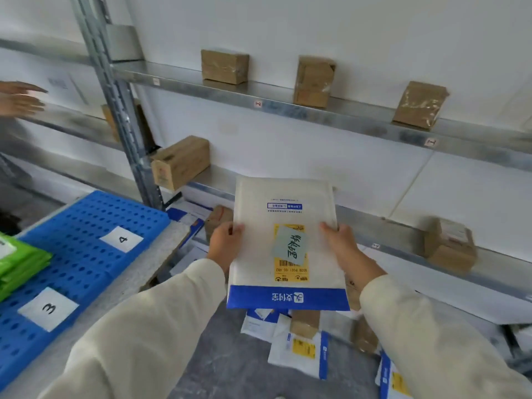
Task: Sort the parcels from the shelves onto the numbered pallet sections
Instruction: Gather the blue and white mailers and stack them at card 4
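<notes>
A metal shelf rack [339,113] spans the far wall, with brown cardboard boxes [225,66] spaced along its upper and lower boards. At near left lies a blue perforated pallet [83,254] bearing white labels, "4" [122,239] farther off and "3" [48,309] nearer; green parcels [20,263] are stacked at its left edge. In the middle, held up in front of the lower shelf, is a white padded mailer [285,243]. Its long axis runs near to far, the blue band at the near end and the plain end pointing toward the wall, so its print reads upside down. A yellow label with a pale handwritten slip sits on its face. The left hand [226,243] grips the left edge, thumb on top, fingers curled under; the right hand [341,243] clamps the right edge likewise. More mailers [299,349] and boxes lie on the floor below. Another person's hand [20,99] shows at far left.
</notes>
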`<act>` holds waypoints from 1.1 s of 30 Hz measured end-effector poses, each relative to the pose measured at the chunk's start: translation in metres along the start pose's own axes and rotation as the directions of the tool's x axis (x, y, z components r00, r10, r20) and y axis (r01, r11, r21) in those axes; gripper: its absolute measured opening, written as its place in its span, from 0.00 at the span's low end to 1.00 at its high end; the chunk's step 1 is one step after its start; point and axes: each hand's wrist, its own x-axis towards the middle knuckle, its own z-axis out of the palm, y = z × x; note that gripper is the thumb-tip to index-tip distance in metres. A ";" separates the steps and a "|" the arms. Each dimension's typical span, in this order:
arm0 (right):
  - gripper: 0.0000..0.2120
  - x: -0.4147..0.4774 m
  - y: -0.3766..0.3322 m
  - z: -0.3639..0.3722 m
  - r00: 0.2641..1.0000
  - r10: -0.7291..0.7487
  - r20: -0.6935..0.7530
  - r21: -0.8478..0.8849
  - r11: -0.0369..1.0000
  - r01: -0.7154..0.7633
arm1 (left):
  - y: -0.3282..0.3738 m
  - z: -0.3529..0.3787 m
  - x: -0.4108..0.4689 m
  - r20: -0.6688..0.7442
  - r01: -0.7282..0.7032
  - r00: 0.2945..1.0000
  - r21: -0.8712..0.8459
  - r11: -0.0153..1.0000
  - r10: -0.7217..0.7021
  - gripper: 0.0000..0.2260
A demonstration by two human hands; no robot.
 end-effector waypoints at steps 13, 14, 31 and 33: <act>0.18 -0.016 -0.080 0.213 0.829 -0.115 0.547 -0.074 0.980 0.185 | -0.054 -0.184 0.009 -0.474 0.175 0.858 -0.090 0.981 -0.196 0.11; 0.18 -0.016 -0.084 0.230 0.800 -0.090 0.594 -0.063 0.986 0.157 | -0.056 -0.196 0.012 -0.505 0.187 0.837 -0.103 0.977 -0.213 0.11; 0.21 0.036 -0.149 0.428 0.522 -0.165 0.837 -0.159 0.839 0.521 | -0.077 -0.271 0.090 -0.795 0.319 0.494 -0.212 0.924 -0.353 0.09; 0.22 0.042 -0.155 0.441 0.494 -0.182 0.850 -0.153 0.812 0.563 | -0.084 -0.274 0.097 -0.790 0.344 0.488 -0.215 0.914 -0.370 0.09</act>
